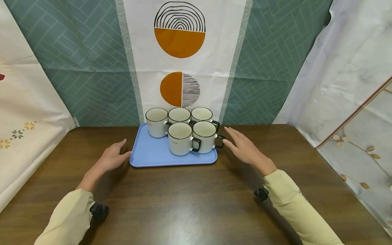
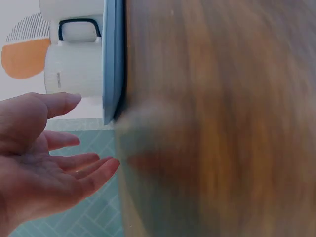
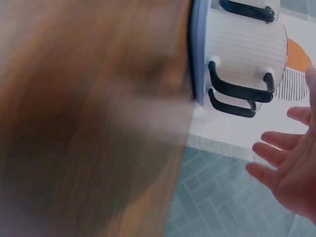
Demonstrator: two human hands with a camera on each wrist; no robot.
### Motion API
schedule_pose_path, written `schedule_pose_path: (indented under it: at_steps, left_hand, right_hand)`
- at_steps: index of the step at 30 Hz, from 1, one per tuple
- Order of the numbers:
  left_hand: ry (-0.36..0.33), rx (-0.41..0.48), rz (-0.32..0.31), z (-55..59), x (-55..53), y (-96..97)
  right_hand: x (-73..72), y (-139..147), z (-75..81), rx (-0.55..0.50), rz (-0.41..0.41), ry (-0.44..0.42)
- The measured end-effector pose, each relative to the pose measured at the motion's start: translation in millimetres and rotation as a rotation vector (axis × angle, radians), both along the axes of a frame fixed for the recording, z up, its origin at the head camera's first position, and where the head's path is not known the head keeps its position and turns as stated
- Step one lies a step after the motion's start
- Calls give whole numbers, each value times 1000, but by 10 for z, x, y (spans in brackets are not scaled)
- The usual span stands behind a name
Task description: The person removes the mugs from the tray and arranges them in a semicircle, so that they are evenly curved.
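A blue tray [image 1: 150,153] lies near the table's back edge, holding several white mugs with black rims and black handles. Three mugs stand in the back row; in front of them are a left one [image 1: 178,144] and a right one [image 1: 202,145]. The tray's front left part is bare. My left hand [image 1: 114,156] is beside the tray's left edge, fingers spread and holding nothing, thumb closest to the rim. On the other side my right hand [image 1: 244,148] is held out with extended fingers near the right front mug's handle [image 3: 242,90], grasping nothing.
The brown wooden table [image 1: 183,200] stretches in front of the tray. Behind it hangs a green cloth [image 1: 263,68] with a white patterned panel [image 1: 147,51]. Light curtains flank both sides. Each wrist wears a small black device [image 1: 99,211].
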State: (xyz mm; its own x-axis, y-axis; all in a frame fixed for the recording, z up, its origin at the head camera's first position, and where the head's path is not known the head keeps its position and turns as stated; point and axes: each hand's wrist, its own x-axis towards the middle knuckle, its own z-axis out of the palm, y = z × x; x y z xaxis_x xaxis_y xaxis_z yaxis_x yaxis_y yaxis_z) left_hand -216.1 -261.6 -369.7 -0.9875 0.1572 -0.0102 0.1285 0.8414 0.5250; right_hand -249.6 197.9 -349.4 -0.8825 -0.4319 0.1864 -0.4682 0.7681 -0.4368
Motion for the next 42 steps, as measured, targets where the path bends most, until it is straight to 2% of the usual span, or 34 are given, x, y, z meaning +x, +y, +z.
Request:
schedule_pose_path:
  at_steps: [4,10,17,21,26,31,38,42]
  left_hand:
    - [-55,75,16,-37,-51,35]
    - [-180,279,57,-74,-108,81]
    - [-231,370,97,-130,-149,64]
    - [-241,414,107,-154,-149,44]
    - [-221,465,137,-206,-152,57]
    - [-210,537,138,-262,-161,78]
    - [-227,579,105,-245,-150,36]
    - [-248,595,99,-211,-152,23]
  right_hand:
    - [-105,-72,14,-116,-8,-22]
    - [-212,-179,47,-274,-85,-125]
    - [-314,-282,17,-402,-112,-216]
    - [-347,-316,-6,-486,-120,-291]
    - [-391,-321,-65,-559,-151,-376]
    - [-433,-286,-136,-688,-148,-476]
    - [-437,-262,-194,-747,-63,-492]
    - [-434,-286,-234,-843,-52,-501]
